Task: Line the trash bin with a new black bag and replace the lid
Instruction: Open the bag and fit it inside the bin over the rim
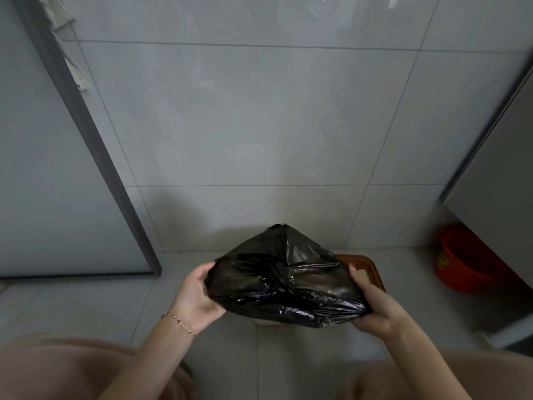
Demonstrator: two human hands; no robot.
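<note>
Black bag (285, 281): crumpled, glossy, puffed into a rough tent shape with a peak at the top, held between both hands low in the centre of the view, above pale floor tiles (86, 307). Left hand (196, 295): on the bag's left edge, thumb uppermost against the plastic, remaining fingers (209, 271) curled around the edge and partly buried in the folds; closed on the bag. Thin red-and-gold bracelet (178, 323) at the left wrist. Right hand (375, 307): on the bag's right edge and lower right corner, one fingertip (352, 268) raised along the plastic, the others wrapped under the bag's bottom and hidden; grip closed on the bag, exact finger spacing impossible to tell. Bag stretched wide between the two grips, mouth not visible. Small white patch (266, 322) directly beneath the bag, touching its lower edge in the view, identity unclear. Brown tray-like edge with a pale inner face (372, 272) behind the right fingers, partly covered by the bag. Red bucket (467, 261) well to the right, under a grey cabinet (496, 174). Grey tiled wall (245, 116) behind. Dark door frame (95, 145) slanting at left. Pink-beige clothing (72, 368) at bottom corners.
</note>
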